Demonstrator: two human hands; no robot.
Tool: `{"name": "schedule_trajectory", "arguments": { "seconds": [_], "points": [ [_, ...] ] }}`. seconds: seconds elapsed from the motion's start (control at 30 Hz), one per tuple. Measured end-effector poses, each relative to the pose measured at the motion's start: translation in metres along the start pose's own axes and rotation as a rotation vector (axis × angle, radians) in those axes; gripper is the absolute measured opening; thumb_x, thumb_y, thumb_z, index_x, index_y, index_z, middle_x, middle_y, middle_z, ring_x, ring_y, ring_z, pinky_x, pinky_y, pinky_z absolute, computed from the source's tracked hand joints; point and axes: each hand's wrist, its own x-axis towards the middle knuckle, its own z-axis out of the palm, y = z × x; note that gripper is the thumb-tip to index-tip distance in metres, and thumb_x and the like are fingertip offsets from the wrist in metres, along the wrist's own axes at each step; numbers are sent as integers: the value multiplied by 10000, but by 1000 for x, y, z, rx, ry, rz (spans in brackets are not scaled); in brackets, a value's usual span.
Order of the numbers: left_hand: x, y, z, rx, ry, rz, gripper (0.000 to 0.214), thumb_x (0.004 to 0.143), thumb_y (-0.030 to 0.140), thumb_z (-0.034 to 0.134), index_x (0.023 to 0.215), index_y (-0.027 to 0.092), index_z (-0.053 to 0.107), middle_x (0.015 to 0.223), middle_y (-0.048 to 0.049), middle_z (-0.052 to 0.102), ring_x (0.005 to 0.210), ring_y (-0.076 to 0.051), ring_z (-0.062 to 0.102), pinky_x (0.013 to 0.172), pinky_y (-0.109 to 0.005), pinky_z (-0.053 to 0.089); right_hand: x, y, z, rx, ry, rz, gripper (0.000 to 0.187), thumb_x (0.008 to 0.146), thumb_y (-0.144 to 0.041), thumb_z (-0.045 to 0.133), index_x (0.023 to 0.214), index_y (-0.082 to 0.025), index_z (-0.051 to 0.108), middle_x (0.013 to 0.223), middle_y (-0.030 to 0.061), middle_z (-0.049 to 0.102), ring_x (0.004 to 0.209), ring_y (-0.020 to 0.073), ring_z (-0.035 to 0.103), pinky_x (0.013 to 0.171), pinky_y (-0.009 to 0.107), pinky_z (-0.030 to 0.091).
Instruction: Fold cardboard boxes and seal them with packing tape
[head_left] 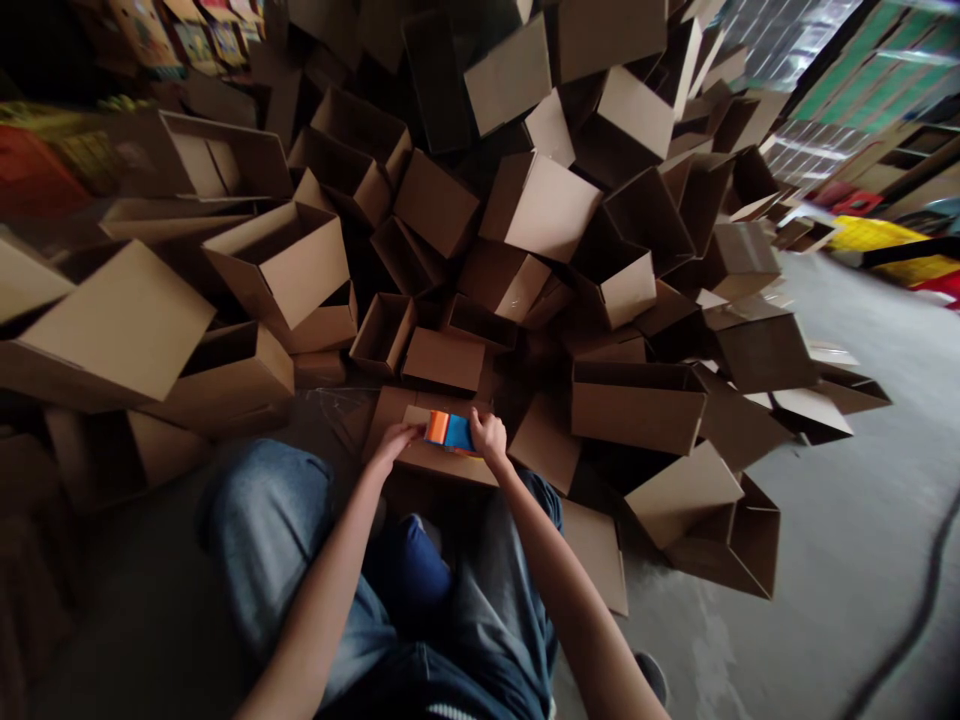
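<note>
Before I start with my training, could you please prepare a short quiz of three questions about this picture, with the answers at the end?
1. Which hand holds the orange-and-blue tool?
2. True or false: the left hand rests on the left knee.
3. What is heaped ahead?
A) glass bottles
B) cardboard boxes
C) folded cloths

Key:
1. The right hand.
2. False; it is close beside the tool.
3. B.
</note>
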Motion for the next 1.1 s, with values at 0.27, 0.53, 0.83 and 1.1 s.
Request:
{"name": "schedule_trajectory", "arguments": {
  "seconds": [0.27,0.53,0.83,1.1],
  "points": [
    [0,-1,2,-32,40,2,279,598,385,795,744,154,737,679,-41,711,779,-193,665,616,-237,402,-5,-8,-2,-23,2,8,558,998,-456,337,816,-147,764,816,205,686,774,254,683,725,329,489],
    [4,-6,3,-25,76,11,198,606,332,753,689,156,715,553,6,621,606,-145,587,566,-231,374,-9,-11,-4,-32,0,-12,634,1000,-550,313,799,-152,763,775,204,679,750,244,676,718,325,481],
    [7,-10,4,15,108,17,129,608,294,705,634,168,707,515,2,610,630,-170,602,558,-235,382,-11,-9,-5,-47,-33,-78,626,982,-604,357,843,-158,775,794,190,703,768,242,685,672,279,441],
    [7,-8,5,25,61,32,61,594,231,696,573,174,701,537,-14,635,695,-198,630,605,-252,411,-10,2,-6,-33,-61,-135,605,991,-594,337,904,-183,773,835,162,719,797,236,693,639,255,400]
  ]
}}
